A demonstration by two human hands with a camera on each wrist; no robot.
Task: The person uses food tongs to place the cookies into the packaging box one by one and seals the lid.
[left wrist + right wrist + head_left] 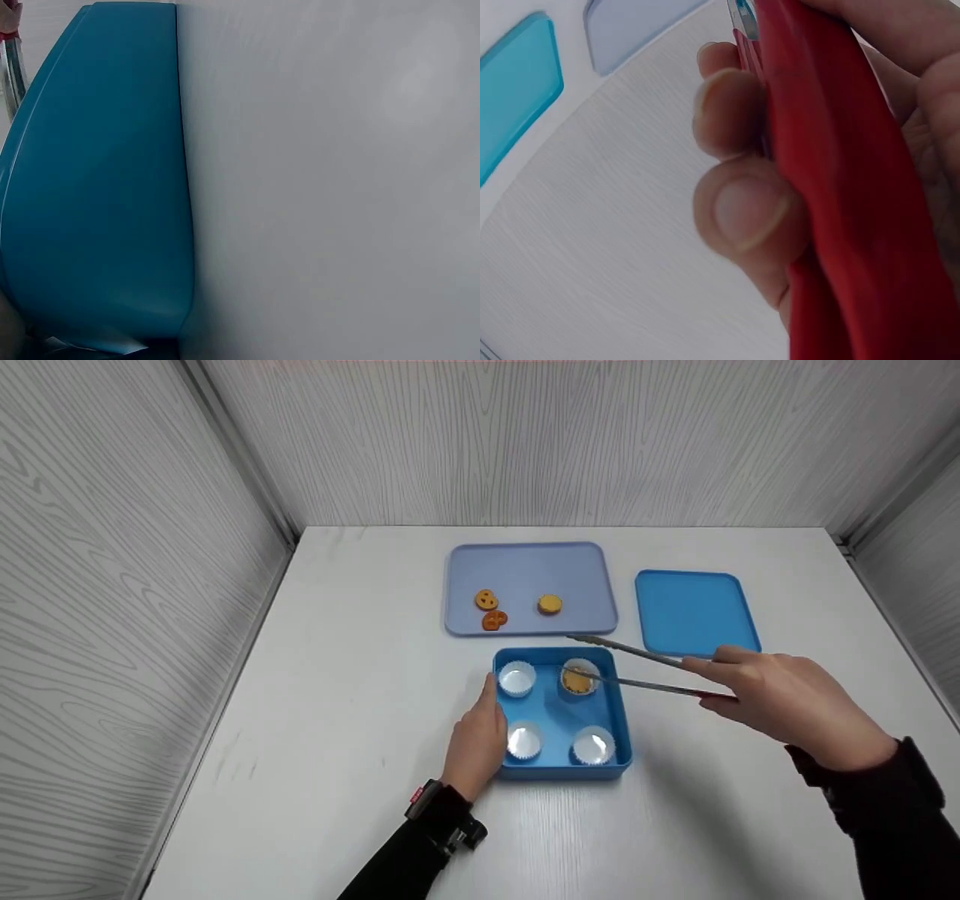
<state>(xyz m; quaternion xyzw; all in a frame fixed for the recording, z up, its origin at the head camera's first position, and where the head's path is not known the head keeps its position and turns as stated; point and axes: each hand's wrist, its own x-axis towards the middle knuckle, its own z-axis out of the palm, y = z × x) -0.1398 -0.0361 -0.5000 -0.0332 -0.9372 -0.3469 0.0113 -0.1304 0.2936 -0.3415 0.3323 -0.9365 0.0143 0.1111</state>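
My right hand [780,697] grips metal tongs [637,651] by their red handles [832,165], fingers curled round them. The tongs' arms stand apart: one tip is over a tan cookie [577,681] in the far right paper cup [594,667], the other beyond the rim of the blue box [555,772]. Along the box's left wall, my left hand [476,742] rests with a straight finger against it. Three more white paper cups show bare bottoms: far left [517,679], near left [523,741] and near right [593,746].
Behind the box lies a lavender tray [525,562] with a round yellow cookie [550,604], a cookie with holes [486,599] and a brown pretzel-shaped cookie [494,620]. A flat blue square [697,611] lies to the right. Grey wood-grain panels [525,442] enclose the white table [337,697].
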